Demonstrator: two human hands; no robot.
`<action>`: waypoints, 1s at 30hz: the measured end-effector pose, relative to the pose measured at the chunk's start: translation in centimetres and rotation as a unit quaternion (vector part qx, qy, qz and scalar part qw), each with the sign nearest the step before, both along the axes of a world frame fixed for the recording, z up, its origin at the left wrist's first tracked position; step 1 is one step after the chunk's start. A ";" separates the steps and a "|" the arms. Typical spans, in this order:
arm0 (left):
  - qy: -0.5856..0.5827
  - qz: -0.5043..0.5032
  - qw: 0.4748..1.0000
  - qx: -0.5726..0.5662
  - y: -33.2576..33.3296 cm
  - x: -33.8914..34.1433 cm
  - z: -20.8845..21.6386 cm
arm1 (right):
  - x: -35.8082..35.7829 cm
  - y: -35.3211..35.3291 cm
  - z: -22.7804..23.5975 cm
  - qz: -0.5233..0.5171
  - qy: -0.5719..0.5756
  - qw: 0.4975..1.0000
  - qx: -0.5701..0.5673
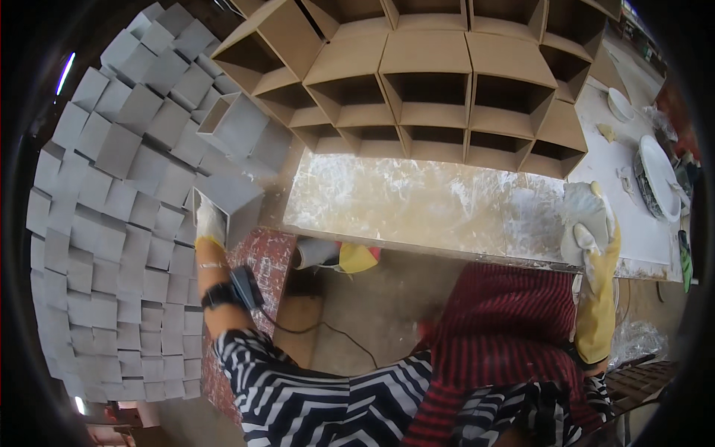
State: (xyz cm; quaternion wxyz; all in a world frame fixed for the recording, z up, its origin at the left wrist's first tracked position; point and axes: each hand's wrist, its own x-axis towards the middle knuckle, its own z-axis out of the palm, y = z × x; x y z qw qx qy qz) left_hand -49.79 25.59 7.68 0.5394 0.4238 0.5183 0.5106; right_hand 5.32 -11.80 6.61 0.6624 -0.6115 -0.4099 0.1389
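Note:
My left hand (211, 221), in a pale-coated glove with a yellow cuff, reaches into the open end of a grey box (237, 200) beside the stack on the left. The box's walls hide most of its fingers, so their grip does not show. At the right end of the white-smeared board (402, 192), my right hand (597, 232) wears a long yellow glove. It is closed on a pale grey, sponge-like pad (583, 203), thumb across the pad's lower part. The pad lies against the board's surface; its exact kind is unclear.
Bare brown boxes (424, 54) are stacked, openings toward me, behind the board. A tall wall of grey boxes (112, 201) fills the left. On the right stand a round white-rimmed tub (654, 179) and a small white bowl (620, 104). A red-brown board (261, 261) stands lower left.

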 end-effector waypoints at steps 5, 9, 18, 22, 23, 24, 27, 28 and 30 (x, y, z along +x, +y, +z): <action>0.564 -0.032 0.825 0.007 7.3 -13.8 0.4 | 0.5 -0.8 0.0 0.016 0.026 0.999 -0.035; 0.765 -0.185 0.614 0.064 8.5 -0.2 -1.5 | 1.0 -0.8 -1.3 -0.057 0.000 0.998 -0.036; 0.787 -0.163 0.594 0.033 11.8 -0.2 -0.6 | 0.7 -0.3 -0.7 -0.082 0.018 0.993 -0.083; 0.800 0.079 0.576 0.148 -2.5 12.5 7.6 | 1.7 -0.6 -1.1 -0.084 0.043 0.994 -0.046; 0.753 0.113 0.617 0.198 -5.4 15.1 8.1 | 1.6 -0.8 -1.2 -0.078 0.055 0.995 -0.031; 0.714 0.094 0.644 0.257 -7.7 16.3 8.9 | 1.7 -1.0 -1.2 -0.057 0.068 0.996 -0.012; 0.572 0.084 0.740 0.345 -11.2 17.8 11.0 | 2.0 -1.6 -1.0 -0.017 0.119 0.993 0.011; 0.449 0.048 0.806 0.382 -9.9 19.1 11.0 | 1.9 -1.9 -1.2 -0.023 0.111 0.993 0.019; 0.418 0.045 0.823 0.381 -7.6 22.3 11.9 | 1.8 -2.7 -1.7 -0.043 0.126 0.990 0.037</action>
